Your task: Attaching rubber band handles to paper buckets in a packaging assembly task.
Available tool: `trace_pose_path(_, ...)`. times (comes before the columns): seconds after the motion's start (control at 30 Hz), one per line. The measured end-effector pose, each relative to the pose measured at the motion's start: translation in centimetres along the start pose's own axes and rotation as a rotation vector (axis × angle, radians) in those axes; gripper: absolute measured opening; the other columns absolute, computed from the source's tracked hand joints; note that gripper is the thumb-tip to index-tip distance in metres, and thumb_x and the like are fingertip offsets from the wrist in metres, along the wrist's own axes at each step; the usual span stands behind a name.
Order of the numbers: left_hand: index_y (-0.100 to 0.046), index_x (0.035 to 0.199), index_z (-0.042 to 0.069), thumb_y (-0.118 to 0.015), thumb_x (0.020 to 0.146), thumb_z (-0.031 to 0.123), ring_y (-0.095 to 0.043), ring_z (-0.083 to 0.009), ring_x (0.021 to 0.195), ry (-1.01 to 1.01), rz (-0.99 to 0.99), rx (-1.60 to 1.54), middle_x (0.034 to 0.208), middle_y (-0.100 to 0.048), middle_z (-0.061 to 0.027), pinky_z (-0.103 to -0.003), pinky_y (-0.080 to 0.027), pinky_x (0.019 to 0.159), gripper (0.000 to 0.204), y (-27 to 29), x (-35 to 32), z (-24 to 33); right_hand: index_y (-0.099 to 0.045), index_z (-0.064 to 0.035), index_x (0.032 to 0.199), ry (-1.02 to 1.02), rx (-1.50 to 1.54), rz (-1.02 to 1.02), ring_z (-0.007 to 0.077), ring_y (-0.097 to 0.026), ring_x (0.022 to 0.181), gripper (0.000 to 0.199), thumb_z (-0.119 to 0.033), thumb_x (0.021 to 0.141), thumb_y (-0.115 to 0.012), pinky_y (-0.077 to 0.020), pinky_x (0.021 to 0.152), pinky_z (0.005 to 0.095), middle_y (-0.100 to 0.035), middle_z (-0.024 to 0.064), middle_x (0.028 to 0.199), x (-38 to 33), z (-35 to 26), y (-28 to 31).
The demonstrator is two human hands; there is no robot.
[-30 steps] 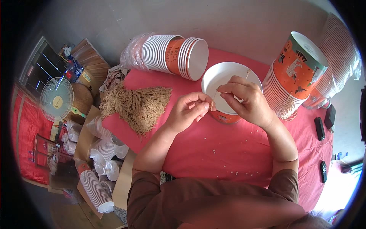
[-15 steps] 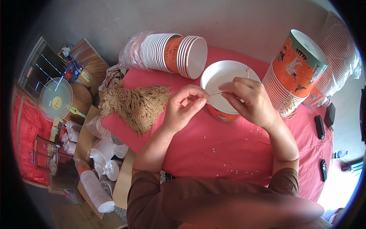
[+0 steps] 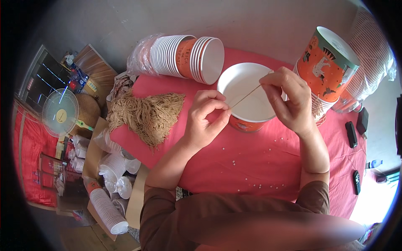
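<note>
My left hand (image 3: pixel 206 119) pinches one end of a thin tan string (image 3: pixel 247 95) between thumb and fingertips. The other end is pinched by my right hand (image 3: pixel 288 98), raised a little higher. The string runs taut across the mouth of a white paper bowl with an orange wall (image 3: pixel 246 98), which stands upright on the red tablecloth (image 3: pixel 251 167). Left of my hands lies a heap of tan strings (image 3: pixel 146 113).
A stack of orange paper bowls (image 3: pixel 186 56) lies on its side at the back. A tall upright stack of them (image 3: pixel 324 71) stands at the right. Small white dots are scattered on the cloth. Black remotes (image 3: pixel 351 134) lie at the right edge. A fan (image 3: pixel 60 113) and more cups (image 3: pixel 106 205) are on the floor at left.
My hands have drawn apart, the right one moving up and to the right. The string between them is now pulled out straight over the bowl.
</note>
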State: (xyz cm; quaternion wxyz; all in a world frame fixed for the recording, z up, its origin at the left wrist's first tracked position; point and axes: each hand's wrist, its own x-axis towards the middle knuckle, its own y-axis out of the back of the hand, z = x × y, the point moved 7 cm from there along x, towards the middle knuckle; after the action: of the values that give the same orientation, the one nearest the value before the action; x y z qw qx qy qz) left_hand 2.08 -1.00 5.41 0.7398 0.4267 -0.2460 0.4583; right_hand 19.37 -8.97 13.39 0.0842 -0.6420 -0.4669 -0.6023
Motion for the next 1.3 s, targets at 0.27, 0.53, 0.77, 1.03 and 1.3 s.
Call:
trace_pose_path(0.27,-0.068,0.088,0.004,-0.072,0.079,0.004,-0.057,-0.0231,0.1,0.003,-0.105,-0.013,0.1,-0.063,-0.0089,-0.035,-0.048,0.085,0.01,-0.5,0.5,-0.3,-0.062,-0.0001,0.093,-0.098,0.113,0.089,0.0106,-0.057,0.064,0.011,0.007,0.086,-0.064,-0.0457,0.057,0.0249,-0.062,0.0059,0.079,-0.4,1.5,0.7)
trace_pose_path(0.53,-0.069,0.091,0.004,-0.074,0.079,0.004,-0.058,-0.023,0.099,0.014,-0.062,-0.049,0.099,-0.063,-0.0078,-0.034,-0.048,0.086,0.012,-0.7,0.3,-0.3,-0.062,0.0001,0.092,-0.107,0.127,0.077,0.0105,-0.056,0.065,0.009,0.007,0.086,-0.064,-0.0457,0.058,0.0249,-0.063,0.0059,0.08,-0.4,1.4,0.7)
trace_pose_path(0.77,-0.067,0.087,0.005,-0.073,0.08,0.004,-0.057,-0.023,0.096,-0.001,-0.044,-0.031,0.096,-0.063,-0.005,-0.035,-0.046,0.083,0.01,-1.2,0.0,0.0,-0.063,0.0013,0.091,-0.049,0.145,0.065,0.0128,-0.058,0.065,0.008,0.007,0.085,-0.065,-0.0461,0.057,0.0261,-0.062,0.0065,0.08,-0.2,0.8,0.8)
trace_pose_path(1.03,-0.064,0.084,0.008,-0.073,0.078,0.005,-0.058,-0.024,0.091,-0.077,-0.05,0.089,0.092,-0.062,-0.0042,-0.037,-0.044,0.081,0.011,-0.6,0.5,0.3,-0.064,0.0007,0.09,-0.035,0.045,-0.066,0.0171,-0.059,0.066,0.011,0.008,0.082,-0.065,-0.0459,0.056,0.0275,-0.06,0.008,0.077,0.2,1.1,2.1)
trace_pose_path(1.3,-0.064,0.091,0.008,-0.074,0.078,0.007,-0.059,-0.0261,0.096,-0.131,-0.123,0.132,0.1,-0.062,-0.0067,-0.039,-0.048,0.082,0.016,-0.7,0.8,0.4,-0.065,-0.0008,0.085,-0.241,0.032,-0.408,0.0179,-0.059,0.064,0.004,0.001,0.082,-0.067,-0.0469,0.055,0.0302,-0.061,0.0068,0.075,-0.8,2.8,3.5)
